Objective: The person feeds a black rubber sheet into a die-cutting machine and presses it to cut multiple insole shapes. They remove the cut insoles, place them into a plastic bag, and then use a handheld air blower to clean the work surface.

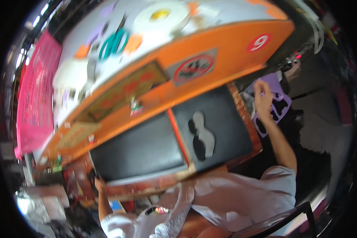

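My right hand (pixel 262 99) reaches out beyond the bench's right end, its fingers curled in. It overlaps a purple sheet (pixel 281 104) with several shapes cut out of it; I cannot make out whether the fingers grip that sheet or something small. Down at the left end of the bench, my left hand (pixel 100 184) is closed around a dark piece (pixel 93 176), blurred and partly hidden. A grey curved cut piece (pixel 204 134) lies on the right black pad (pixel 232 127), with a black piece (pixel 198 147) of similar outline showing along its left side.
A red strip (pixel 177 135) divides that pad from the left black pad (pixel 137 146). Behind stands an orange panel (pixel 230 47) with a white top carrying teal-handled scissors (pixel 114 43), a white roll (pixel 161 16) and scraps. A pink basket (pixel 37 95) is at far left.
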